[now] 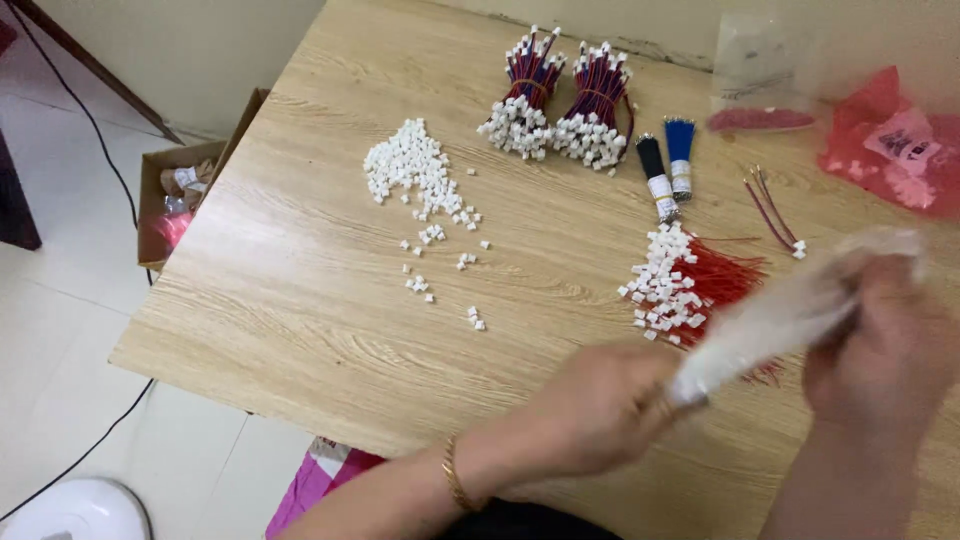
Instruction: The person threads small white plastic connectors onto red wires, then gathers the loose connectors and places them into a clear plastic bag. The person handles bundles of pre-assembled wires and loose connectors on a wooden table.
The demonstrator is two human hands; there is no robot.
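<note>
White, blurred bag (790,310) held between both hands.
Left hand (600,405) and right hand (885,345) fingers clamp its ends above the wooden table (300,300).

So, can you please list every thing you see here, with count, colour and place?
table: one, light wood, fills the view
loose connectors: many, white, table centre-left
wire bundles: two, red-blue with white ends, far centre
tied bundles: two, black and blue, right of those
red wires: one heap, white ends, near the hands
red bag: one, far right
cardboard box: one, brown, on the floor at left
clear bag: one, whitish, blurred, held in both hands
left hand: grips its lower end
right hand: holds its upper end
</note>
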